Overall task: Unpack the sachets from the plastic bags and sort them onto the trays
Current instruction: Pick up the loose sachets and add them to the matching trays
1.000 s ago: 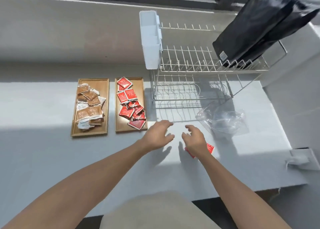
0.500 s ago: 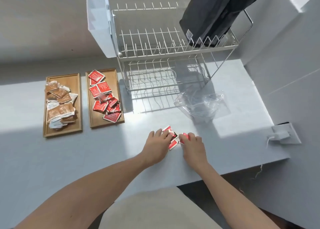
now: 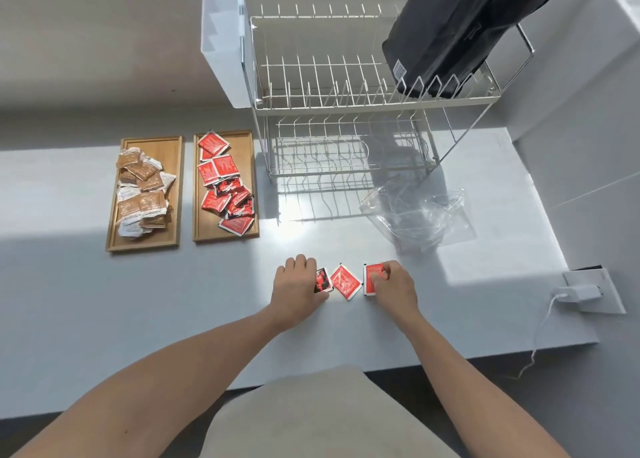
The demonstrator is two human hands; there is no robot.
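Observation:
Three red sachets lie in a row on the white counter near its front. My left hand (image 3: 297,289) rests curled over the left red sachet (image 3: 322,280), half covering it. The middle red sachet (image 3: 345,281) lies free between my hands. My right hand (image 3: 394,286) pinches the right red sachet (image 3: 373,277) at its edge. To the far left stand two wooden trays: the left tray (image 3: 173,194) holds brown sachets (image 3: 142,191), the right tray (image 3: 251,167) holds red sachets (image 3: 225,184). A crumpled clear plastic bag (image 3: 417,213) lies beyond my right hand.
A two-tier wire dish rack (image 3: 346,108) stands at the back with a white cutlery holder (image 3: 221,38) on its left end and a black bag (image 3: 460,25) leaning on its top tier. A white charger and cable (image 3: 578,293) sit at the right edge. A wall rises on the right.
My hands have spread apart, pulling the bunched red sachets into a row of three. The camera has tilted down and closer to the counter.

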